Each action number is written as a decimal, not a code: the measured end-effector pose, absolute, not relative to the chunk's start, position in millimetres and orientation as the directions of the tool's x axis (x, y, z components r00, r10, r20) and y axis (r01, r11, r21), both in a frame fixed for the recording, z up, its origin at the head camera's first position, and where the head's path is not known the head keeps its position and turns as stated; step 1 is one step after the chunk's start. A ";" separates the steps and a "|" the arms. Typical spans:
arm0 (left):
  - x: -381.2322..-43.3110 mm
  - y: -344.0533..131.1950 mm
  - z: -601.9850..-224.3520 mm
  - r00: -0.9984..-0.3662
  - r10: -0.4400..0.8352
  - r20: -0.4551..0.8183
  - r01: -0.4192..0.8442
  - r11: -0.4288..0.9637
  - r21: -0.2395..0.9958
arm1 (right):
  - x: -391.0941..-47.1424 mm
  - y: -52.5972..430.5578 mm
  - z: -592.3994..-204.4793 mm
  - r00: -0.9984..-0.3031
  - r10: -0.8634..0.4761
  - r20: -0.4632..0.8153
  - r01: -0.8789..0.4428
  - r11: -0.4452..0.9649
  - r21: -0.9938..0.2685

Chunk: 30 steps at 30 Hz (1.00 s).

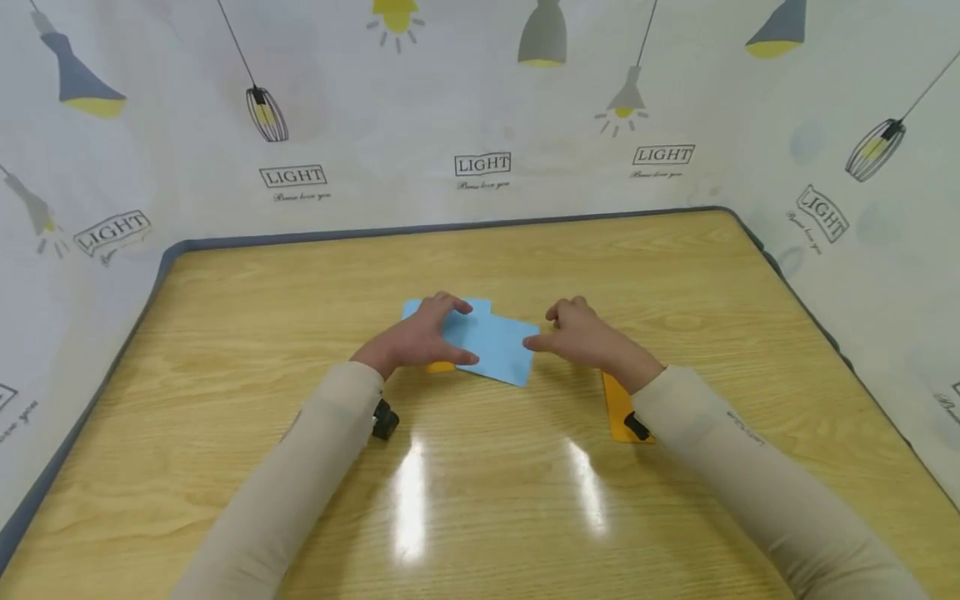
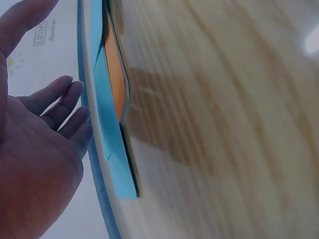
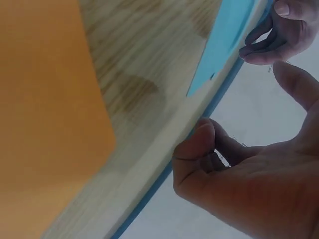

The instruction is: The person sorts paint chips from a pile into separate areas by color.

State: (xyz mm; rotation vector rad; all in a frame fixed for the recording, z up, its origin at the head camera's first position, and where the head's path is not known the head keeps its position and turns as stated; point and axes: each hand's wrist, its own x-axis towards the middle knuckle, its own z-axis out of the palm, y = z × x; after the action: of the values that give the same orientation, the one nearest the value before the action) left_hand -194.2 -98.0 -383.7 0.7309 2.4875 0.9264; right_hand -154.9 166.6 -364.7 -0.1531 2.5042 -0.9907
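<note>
Two overlapping light blue paper sheets (image 1: pixel 491 342) lie at the middle of the wooden table (image 1: pixel 480 500). My left hand (image 1: pixel 423 333) rests flat on their left part, fingers spread and relaxed; in the left wrist view the left hand (image 2: pixel 40 149) hovers over the blue paper (image 2: pixel 107 134). An orange sheet (image 1: pixel 441 367) peeks out beneath the blue sheets. My right hand (image 1: pixel 581 333) sits at the blue paper's right edge, one fingertip touching it and the other fingers loosely curled. In the right wrist view the right hand (image 3: pixel 249 184) pinches nothing.
A second orange sheet (image 1: pixel 618 408) lies under my right forearm and fills the left of the right wrist view as the orange sheet (image 3: pixel 45 114). A white cloth printed with lamps (image 1: pixel 480 125) walls in the table's back and both sides.
</note>
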 end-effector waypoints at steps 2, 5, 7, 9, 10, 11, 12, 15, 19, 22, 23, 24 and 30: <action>-196.5 -97.5 -385.8 -0.787 0.589 -0.184 0.337 0.660 0.671 | -155.8 165.3 -367.2 -0.892 -0.258 -0.370 0.050 0.759 -0.649; -199.2 -96.0 -387.8 -0.778 0.594 -0.202 0.352 0.680 0.644 | -156.2 163.8 -371.0 -0.881 -0.263 -0.393 0.031 0.797 -0.603; -200.5 -94.7 -388.5 -0.772 0.601 -0.208 0.368 0.689 0.624 | -156.5 162.8 -374.3 -0.875 -0.271 -0.401 0.013 0.815 -0.579; -201.5 -93.3 -388.9 -0.765 0.608 -0.210 0.385 0.694 0.608 | -156.6 161.6 -376.9 -0.874 -0.274 -0.400 -0.001 0.827 -0.563; -201.9 -92.6 -389.2 -0.763 0.610 -0.212 0.392 0.698 0.600 | -156.5 160.6 -377.7 -0.876 -0.277 -0.394 -0.011 0.829 -0.559; -202.2 -92.1 -389.5 -0.762 0.612 -0.212 0.397 0.700 0.594 | -156.4 159.7 -378.5 -0.879 -0.280 -0.385 -0.023 0.832 -0.554; -202.2 -91.6 -389.9 -0.762 0.612 -0.213 0.401 0.703 0.587 | -156.3 158.6 -379.3 -0.883 -0.281 -0.375 -0.035 0.837 -0.546; -201.9 -90.5 -391.0 -0.762 0.607 -0.228 0.398 0.715 0.575 | -155.2 154.5 -380.2 -0.892 -0.284 -0.351 -0.077 0.862 -0.501; -201.4 -89.2 -391.8 -0.764 0.603 -0.230 0.401 0.722 0.564 | -152.7 149.3 -382.8 -0.903 -0.277 -0.328 -0.115 0.892 -0.437; -201.2 -88.5 -393.2 -0.765 0.605 -0.222 0.415 0.726 0.548 | -151.3 146.9 -383.6 -0.911 -0.268 -0.314 -0.122 0.901 -0.417; -201.0 -88.3 -393.8 -0.765 0.605 -0.222 0.419 0.728 0.543 | -150.9 146.6 -383.0 -0.912 -0.266 -0.313 -0.120 0.901 -0.417; -200.7 -88.0 -394.2 -0.764 0.606 -0.221 0.421 0.728 0.541 | -150.6 146.6 -382.4 -0.912 -0.270 -0.310 -0.124 0.899 -0.420; -196.9 -86.3 -393.1 -0.764 0.604 -0.225 0.418 0.730 0.541 | -150.2 148.3 -381.5 -0.904 -0.302 -0.301 -0.157 0.892 -0.424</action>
State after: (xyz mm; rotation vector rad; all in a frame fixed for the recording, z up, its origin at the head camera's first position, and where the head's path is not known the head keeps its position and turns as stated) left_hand -196.9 -86.3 -393.1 0.7873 2.5448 0.6634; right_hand -150.2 148.3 -381.5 -0.3390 2.6956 -0.5620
